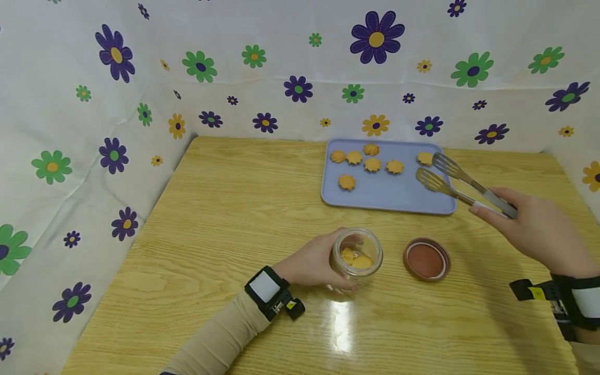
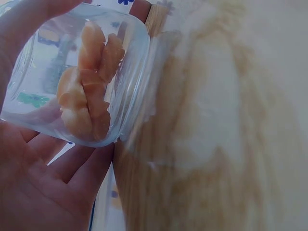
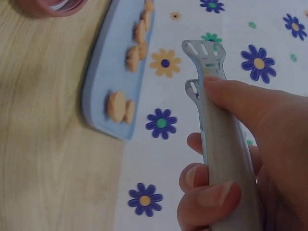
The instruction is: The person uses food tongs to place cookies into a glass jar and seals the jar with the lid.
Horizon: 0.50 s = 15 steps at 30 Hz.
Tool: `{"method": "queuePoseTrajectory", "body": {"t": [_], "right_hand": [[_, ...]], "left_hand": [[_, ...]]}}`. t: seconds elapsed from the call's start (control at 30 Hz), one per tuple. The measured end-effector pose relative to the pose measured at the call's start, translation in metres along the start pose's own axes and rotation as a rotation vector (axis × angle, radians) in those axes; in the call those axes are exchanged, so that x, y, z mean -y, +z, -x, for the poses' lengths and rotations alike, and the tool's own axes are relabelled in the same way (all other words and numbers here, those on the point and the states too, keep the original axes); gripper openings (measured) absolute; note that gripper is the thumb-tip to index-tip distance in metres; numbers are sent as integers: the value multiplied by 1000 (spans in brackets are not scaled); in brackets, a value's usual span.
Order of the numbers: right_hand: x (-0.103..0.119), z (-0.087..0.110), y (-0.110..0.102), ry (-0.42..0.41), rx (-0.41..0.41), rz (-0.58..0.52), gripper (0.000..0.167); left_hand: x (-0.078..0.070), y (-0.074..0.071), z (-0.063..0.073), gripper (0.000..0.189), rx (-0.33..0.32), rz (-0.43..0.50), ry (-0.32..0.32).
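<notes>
Fingers of right hand are wrapped round tongs; biscuits on tray are noted beyond those fingers; jar is gripped by left hand

This looks like a cloth-walled recording nook; whether inside a home or a lab cannot be told. Flower-print cloth hangs beyond the tongs gripped by the right hand and to both sides, a wood-grain table lies under the jar held in the left hand, and a camera is strapped behind each grip.
</notes>
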State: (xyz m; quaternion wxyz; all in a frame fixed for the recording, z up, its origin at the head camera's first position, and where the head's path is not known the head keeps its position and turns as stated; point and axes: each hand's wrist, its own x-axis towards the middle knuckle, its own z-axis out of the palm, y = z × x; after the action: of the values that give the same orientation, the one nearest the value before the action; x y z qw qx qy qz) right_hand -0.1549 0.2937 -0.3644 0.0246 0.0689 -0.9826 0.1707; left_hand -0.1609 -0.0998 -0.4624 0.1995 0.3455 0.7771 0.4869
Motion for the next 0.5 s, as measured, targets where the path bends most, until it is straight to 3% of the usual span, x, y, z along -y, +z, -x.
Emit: {"method": "queuePoseTrajectory", "body": {"t": [0.23,0.5], "right_hand": [[-16,-7,7,78,59,0,72],[-26,-16,24,89,69,9,74]], "left_hand": [[-1,0,0,89,5,0,4],[-3,-1,1,89,4,2,-4]]}}
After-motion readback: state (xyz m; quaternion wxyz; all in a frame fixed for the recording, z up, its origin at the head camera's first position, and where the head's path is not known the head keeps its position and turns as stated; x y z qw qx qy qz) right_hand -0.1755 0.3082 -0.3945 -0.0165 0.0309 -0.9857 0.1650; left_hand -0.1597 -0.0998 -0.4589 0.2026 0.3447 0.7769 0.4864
